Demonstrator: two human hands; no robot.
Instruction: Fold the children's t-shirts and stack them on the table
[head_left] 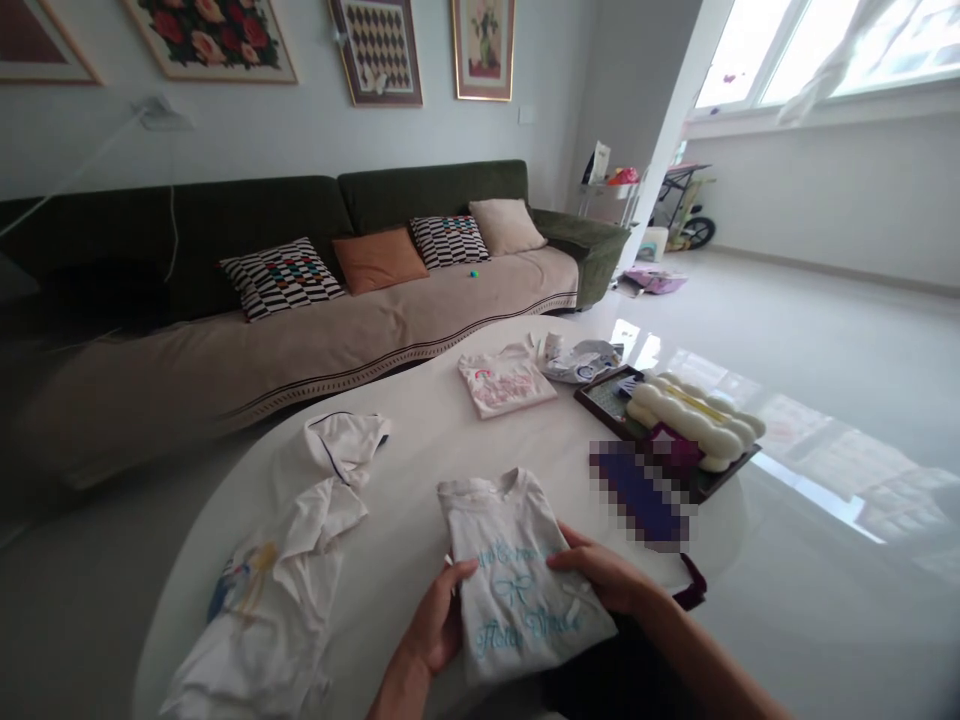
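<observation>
A folded white T-shirt [517, 610] with teal lettering and a bow print is held between my two hands, over the near edge of the white table [405, 500]. My left hand [442, 615] grips its left side, thumb on top and fingers hidden underneath. On the opposite side my right hand [596, 568] pinches the shirt the same way. To the left lies a crumpled white garment [300, 560] with dark trim and a coloured print. Farther back rests another folded shirt [506, 380] with pink print.
A dark tray [600, 400] at the table's right carries a cream bubble-shaped tissue box cover [694, 415]. Beside it are a blurred-out purple item [641, 495] and a dark red strap [691, 580]. A crinkled plastic package [585, 360] sits behind. A green sofa [435, 185] stands beyond.
</observation>
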